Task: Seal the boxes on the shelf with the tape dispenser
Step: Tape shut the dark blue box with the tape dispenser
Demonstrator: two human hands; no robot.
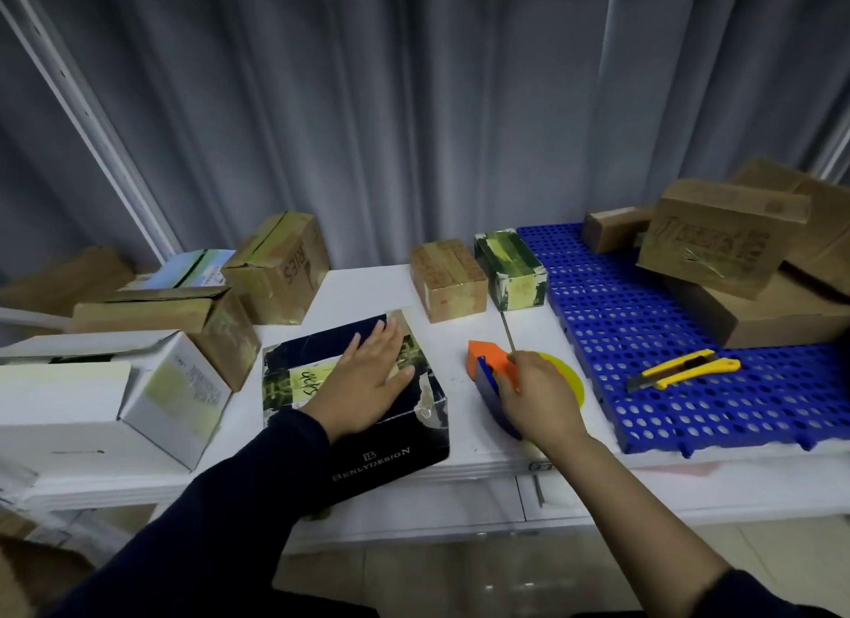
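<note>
A dark box (391, 452) with white lettering on its front sits at the near edge of the white shelf (363, 291). My left hand (368, 378) lies flat on its lid, fingers straight. To the right, my right hand (538, 396) grips the orange and blue tape dispenser (490, 364), which rests on the shelf with its yellow tape roll (568, 373) behind my fingers. Beyond it stand a small brown box (448, 279) and a green taped box (513, 270).
Several cardboard and white boxes crowd the left (115, 396) and back left (280, 268). A blue perforated mat (644, 337) covers the right side, bearing two yellow utility knives (685, 368) and stacked brown boxes (726, 245). Grey curtains hang behind.
</note>
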